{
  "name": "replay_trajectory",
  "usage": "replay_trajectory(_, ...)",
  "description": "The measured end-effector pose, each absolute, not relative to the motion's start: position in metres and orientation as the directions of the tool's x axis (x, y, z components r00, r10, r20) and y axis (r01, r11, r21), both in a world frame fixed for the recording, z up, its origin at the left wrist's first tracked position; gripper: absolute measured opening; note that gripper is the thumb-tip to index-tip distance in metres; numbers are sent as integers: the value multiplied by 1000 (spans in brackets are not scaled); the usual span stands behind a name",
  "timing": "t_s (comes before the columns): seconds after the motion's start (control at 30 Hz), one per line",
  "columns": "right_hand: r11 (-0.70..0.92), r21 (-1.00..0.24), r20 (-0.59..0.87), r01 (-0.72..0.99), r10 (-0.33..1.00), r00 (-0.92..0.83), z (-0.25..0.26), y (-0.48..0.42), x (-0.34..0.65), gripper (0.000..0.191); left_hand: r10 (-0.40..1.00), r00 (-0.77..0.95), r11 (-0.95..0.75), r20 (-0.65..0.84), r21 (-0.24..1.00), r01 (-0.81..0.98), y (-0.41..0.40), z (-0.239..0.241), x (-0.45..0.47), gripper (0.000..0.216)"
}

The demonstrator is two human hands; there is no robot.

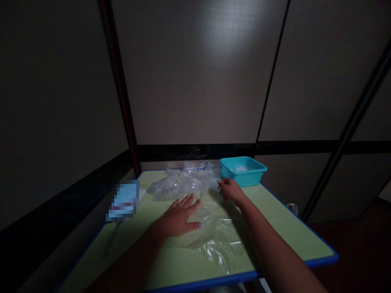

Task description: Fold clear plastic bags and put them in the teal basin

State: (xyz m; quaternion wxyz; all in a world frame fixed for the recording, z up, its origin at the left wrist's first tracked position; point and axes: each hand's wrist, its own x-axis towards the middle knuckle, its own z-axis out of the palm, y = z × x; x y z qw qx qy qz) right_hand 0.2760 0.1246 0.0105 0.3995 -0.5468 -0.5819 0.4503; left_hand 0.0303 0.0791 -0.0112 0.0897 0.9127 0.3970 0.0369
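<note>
The left hand (180, 217) is lying flat, fingers spread and palm down, pressing on a clear plastic sheet (214, 236) that is spreading over the middle of the green table (287, 228); it is gripping nothing, only holding the sheet down. The right hand (230, 190) is reaching farther out, just short of the teal tub (243, 170), its fingers curling at the sheet's far edge; whether they are pinching the plastic or only touching it cannot be told in the dim light. The sheet is running from near the tub back toward the table's near blue edge, wrinkling and catching the light. A heap of more clear bags (183, 181) is sitting left of the tub, along the table's far side, just beyond the left hand. The tub is standing at the far right corner, with something pale inside. Well left of the tub, a blurred blue pack (124, 200) is hanging over the table's left edge, with a thin cord (111, 240) trailing below it
</note>
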Motion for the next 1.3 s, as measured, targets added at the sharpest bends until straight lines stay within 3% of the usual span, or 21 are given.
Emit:
replay_trajectory(0.13,19,-988,-40,156,928,-371,12,103,246,30,750,662,-649,7,200,734,81,-14,32,87)
replay_trajectory(0.2,-60,-996,-90,70,797,-597,7,99,233,35,759,651,-639,10,203,742,81,-15,33,89)
replay_trajectory(0.27,-156,-983,-177,92,723,-668,0,100,227,38,763,646,-634,13,203,746,81,-16,32,90)
replay_trajectory(0.37,-249,-942,-333,226,785,-522,-6,109,233,43,760,650,-639,13,197,743,81,-16,31,88)
replay_trajectory(0.5,-301,-900,-413,316,821,-395,-2,117,251,48,754,657,-643,-2,197,740,81,-16,31,86)
replay_trajectory(0.73,-278,-953,-286,118,709,-645,4,108,248,40,757,653,-645,26,193,739,81,-18,31,88)
replay_trajectory(0.9,-306,-941,-328,148,702,-632,-3,114,248,42,761,645,-643,64,204,738,80,-15,30,79)
replay_trajectory(1.17,-291,-944,-324,153,736,-594,4,112,251,40,734,618,-668,282,130,733,45,31,35,46)
replay_trajectory(1.3,-276,-947,-316,163,722,-615,3,113,249,41,663,706,-748,250,176,640,-5,33,41,46)
